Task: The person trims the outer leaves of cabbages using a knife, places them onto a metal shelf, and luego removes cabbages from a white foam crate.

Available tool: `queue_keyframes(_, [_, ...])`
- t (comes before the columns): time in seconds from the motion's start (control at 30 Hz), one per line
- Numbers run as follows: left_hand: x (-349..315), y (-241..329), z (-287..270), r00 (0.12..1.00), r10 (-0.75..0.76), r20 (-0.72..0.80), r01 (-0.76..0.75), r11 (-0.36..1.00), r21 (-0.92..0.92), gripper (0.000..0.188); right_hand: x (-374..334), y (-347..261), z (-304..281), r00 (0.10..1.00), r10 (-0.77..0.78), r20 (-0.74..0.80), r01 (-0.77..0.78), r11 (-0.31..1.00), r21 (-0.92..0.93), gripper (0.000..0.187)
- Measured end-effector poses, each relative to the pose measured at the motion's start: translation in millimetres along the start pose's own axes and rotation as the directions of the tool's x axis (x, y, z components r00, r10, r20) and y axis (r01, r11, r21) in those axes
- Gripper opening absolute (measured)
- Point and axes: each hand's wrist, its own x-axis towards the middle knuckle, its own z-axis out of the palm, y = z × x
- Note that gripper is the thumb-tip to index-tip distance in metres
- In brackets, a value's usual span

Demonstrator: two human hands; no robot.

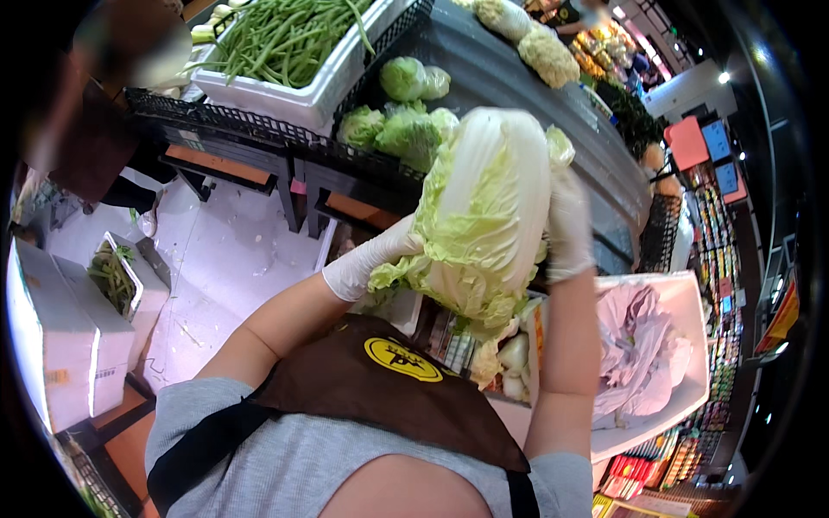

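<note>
A large napa cabbage is held up in front of my chest, its pale thick base upward and its leafy end down. My left hand, in a white glove, grips its left side, with the fingertips hidden behind the leaves. On its right side my right hand, also gloved and slightly blurred, is closed against the cabbage. Just behind it, several green lettuces sit on the display, some in clear wrap. A brown apron covers my front.
A white foam box of green beans stands at the far left of the display. Cauliflower lies on the dark ridged shelf. To my right is a pale bin with crumpled plastic. White boxes stand at the left; a person is behind them.
</note>
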Motion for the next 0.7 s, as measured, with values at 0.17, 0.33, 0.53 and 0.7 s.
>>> queue_keyframes(0.17, [11.5, 76.0, 15.5, 0.859, 0.505, 0.083, -0.508, 0.861, 0.019, 0.108, -42.8, -138.3, -11.2, 0.8, -0.592, 0.097, 0.528, 0.619, -0.581, 0.044])
queue_keyframes(0.33, [33.0, 112.1, 36.6, 0.634, 0.772, -0.041, -0.72, 0.609, 0.333, 0.112, -77.8, -202.5, 58.0, 0.488, -0.626, 0.608, 0.669, -0.179, -0.722, 0.081])
queue_keyframes(0.53, [46.0, 134.6, 72.6, 0.25, 0.968, -0.017, -0.813, 0.219, 0.539, 0.121, -64.4, -200.5, 75.8, 0.39, -0.755, 0.527, 0.556, -0.262, -0.788, 0.097])
queue_keyframes(0.7, [38.9, 144.9, 65.7, 0.191, 0.971, 0.142, -0.769, 0.058, 0.636, 0.129, -63.2, -198.9, 90.0, 0.324, -0.856, 0.403, 0.531, -0.187, -0.826, 0.098])
